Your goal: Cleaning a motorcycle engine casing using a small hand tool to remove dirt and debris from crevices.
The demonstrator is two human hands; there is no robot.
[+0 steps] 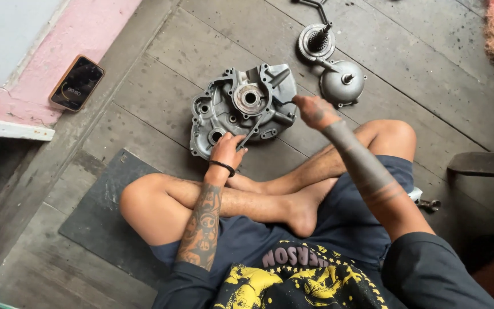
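Note:
A grey metal engine crankcase half point(241, 109) lies on the wooden floor in front of my crossed legs. My left hand point(227, 150) rests on its near edge, fingers closed around the lower end of a thin dark rod-shaped tool point(251, 135). The tool slants up across the case. My right hand point(314, 111) is at the case's right edge, fingers pinched on something small and dark that I cannot make out.
A round gear assembly point(316, 41) and a domed metal cover point(343, 82) sit beyond the case. A phone point(77, 83) lies on the pink ledge at left. A dark mat point(110, 212) is under me. A bolt point(429, 203) lies at right.

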